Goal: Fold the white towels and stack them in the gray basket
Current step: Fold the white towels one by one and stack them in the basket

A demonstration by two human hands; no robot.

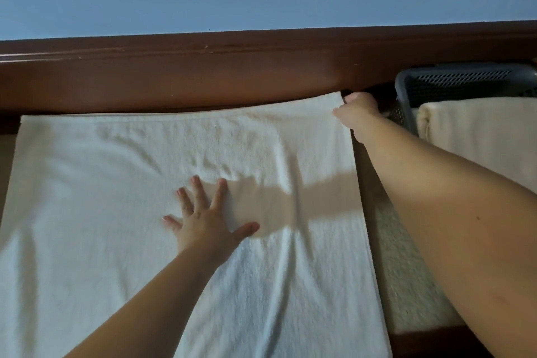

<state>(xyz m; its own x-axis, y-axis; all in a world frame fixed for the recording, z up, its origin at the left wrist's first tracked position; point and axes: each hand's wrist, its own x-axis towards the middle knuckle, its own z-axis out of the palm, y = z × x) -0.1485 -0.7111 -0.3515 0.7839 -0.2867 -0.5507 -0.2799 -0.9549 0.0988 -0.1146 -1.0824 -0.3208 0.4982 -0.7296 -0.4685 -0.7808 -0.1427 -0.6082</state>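
The left hand lay flat, fingers spread, pressing on the middle of one white towel, wrinkled and spread wide beneath it. The right hand pinched the towel's far right corner. Right of that hand, one gray basket held one folded towel.

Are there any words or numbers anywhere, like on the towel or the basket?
None: no words, numbers or labels show on the spread white terry towel, the gray perforated plastic basket, the folded cream towel in it, or the brown wooden board.
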